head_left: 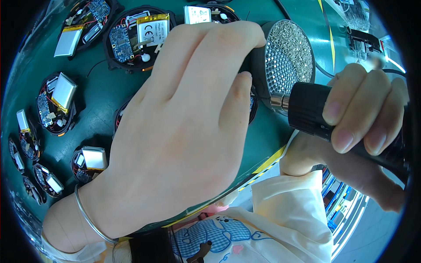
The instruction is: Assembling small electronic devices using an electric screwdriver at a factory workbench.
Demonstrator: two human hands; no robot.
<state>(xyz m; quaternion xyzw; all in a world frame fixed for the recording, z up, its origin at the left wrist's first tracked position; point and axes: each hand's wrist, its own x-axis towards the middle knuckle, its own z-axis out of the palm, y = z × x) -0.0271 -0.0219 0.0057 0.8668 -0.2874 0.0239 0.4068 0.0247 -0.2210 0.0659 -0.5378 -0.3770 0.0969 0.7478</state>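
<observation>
My left hand (188,118) stretches across the middle of the green mat, back upward, fingers curled down. Its fingertips are mostly hidden, so what they hold cannot be made out. Beneath it shows the edge of a round black device (253,105). My right hand (364,109) is wrapped round a black electric screwdriver (309,107), whose metal nose points left toward that edge; the tip is hard to see. Just beyond the nose stands a round black screw dish (258,72) with a perforated metal top heaped with tiny silver screws. My left index finger lies close by its rim.
Several open round devices with blue circuit boards and silver battery packs lie on the mat, among them one device (140,37) at the top and another (57,103) at left. A black cable (324,71) runs behind the dish. Yellow tape (267,163) lines the near edge.
</observation>
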